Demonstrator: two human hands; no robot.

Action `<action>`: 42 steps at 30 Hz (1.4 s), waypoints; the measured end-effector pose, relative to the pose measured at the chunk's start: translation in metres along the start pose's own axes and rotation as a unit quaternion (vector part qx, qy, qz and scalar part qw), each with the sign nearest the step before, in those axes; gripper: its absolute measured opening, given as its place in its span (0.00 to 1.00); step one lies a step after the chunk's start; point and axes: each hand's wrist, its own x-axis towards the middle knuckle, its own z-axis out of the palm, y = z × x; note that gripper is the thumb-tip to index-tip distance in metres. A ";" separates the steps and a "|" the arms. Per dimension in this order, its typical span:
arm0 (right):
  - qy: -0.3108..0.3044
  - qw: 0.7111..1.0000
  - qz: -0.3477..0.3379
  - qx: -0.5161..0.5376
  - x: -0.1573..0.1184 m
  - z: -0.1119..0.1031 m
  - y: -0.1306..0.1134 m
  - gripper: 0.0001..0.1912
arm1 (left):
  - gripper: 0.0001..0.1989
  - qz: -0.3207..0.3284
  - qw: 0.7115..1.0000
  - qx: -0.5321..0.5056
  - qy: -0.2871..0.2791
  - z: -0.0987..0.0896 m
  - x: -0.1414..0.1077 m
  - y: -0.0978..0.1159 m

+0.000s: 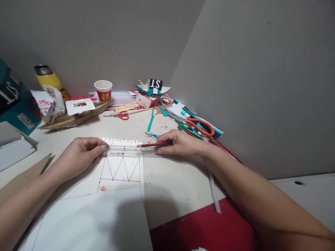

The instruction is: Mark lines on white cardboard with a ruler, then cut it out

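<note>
A clear ruler (119,152) lies across the upper part of a sheet of white paper (107,167) with a ruled zigzag and straight lines. My left hand (81,155) pinches the ruler's left end between thumb and fingers. At its other end, my right hand (175,143) is closed around a red pencil (153,144) and also touches the ruler. The pencil's tip points left, just above the ruler, near the paper's right edge. A larger white sheet (86,216) covers the drawing's lower part.
Red-handled scissors (123,115) lie beyond my hands, with larger orange-handled scissors (200,126) at right. A cardboard boat (70,121), a paper cup (103,90), a yellow bottle (51,79) and wooden sticks (127,107) line the back. A grey wall (248,87) borders the right.
</note>
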 end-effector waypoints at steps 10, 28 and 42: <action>0.003 1.000 -0.013 -0.014 0.000 0.000 0.002 0.07 | 0.15 0.006 1.000 0.006 0.001 0.000 0.000 0.002; -0.004 1.000 -0.002 0.009 0.004 0.000 0.007 0.09 | 0.16 0.015 0.999 0.029 0.012 0.002 -0.001 0.007; 0.000 0.999 -0.003 0.035 0.006 0.001 0.012 0.07 | 0.14 0.001 0.999 0.041 0.016 0.004 0.000 0.007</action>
